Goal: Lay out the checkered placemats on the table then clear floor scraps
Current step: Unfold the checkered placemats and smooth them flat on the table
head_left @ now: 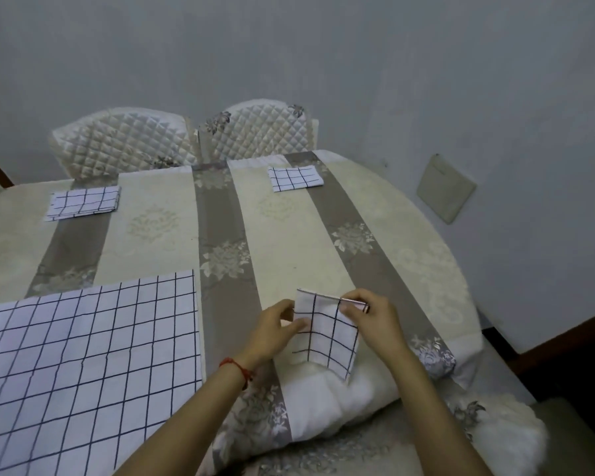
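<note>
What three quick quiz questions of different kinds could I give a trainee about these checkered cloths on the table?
1. True or false: the large white cloth with a dark grid at the near left lies spread open on the striped beige and grey tablecloth.
2. How many folded checkered cloths lie at the far side by the quilted chairs?
3. Multiple choice: the small folded checkered cloth near the table edge is held by A) the left hand only, B) the right hand only, C) both hands.

Key: 1 true. 2 two: far left and far right. 3 C.
</note>
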Available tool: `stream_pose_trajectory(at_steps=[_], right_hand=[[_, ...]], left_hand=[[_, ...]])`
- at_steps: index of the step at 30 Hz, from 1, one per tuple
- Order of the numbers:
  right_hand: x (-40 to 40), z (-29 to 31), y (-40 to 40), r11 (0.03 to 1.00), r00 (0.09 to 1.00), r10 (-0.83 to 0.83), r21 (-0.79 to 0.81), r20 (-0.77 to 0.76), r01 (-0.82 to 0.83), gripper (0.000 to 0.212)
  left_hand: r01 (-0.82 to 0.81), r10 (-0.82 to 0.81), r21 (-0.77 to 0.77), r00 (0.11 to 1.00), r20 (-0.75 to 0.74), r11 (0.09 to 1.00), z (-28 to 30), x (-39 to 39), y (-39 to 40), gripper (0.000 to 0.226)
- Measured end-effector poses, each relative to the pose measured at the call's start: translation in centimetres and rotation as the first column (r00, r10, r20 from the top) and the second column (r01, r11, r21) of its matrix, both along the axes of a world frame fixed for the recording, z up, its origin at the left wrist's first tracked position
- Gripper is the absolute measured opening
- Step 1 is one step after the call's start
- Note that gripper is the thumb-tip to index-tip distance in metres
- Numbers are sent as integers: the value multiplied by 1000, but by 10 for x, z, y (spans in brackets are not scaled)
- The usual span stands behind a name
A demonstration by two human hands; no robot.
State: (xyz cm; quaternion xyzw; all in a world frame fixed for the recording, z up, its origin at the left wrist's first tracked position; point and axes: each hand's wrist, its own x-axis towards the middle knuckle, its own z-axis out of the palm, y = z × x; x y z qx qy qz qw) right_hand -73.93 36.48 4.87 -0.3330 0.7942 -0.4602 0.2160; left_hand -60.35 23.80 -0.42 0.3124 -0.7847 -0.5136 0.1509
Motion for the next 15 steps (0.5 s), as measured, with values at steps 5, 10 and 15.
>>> stream_pose_trajectory(at_steps=[5,10,15], right_hand=[[27,40,10,996,999,7,-93,-47,-11,30],[51,59,21,949,980,-121,-271,159,161,25],[69,72,27,916,976,-181,-342,118,211,13]], left_hand=[[-26,67,135,950,-306,990,62,16,14,18],[-152,220,191,881,-418,970,96,32,23,14],[-178,279,247,836,-472,952,110,49,27,17]])
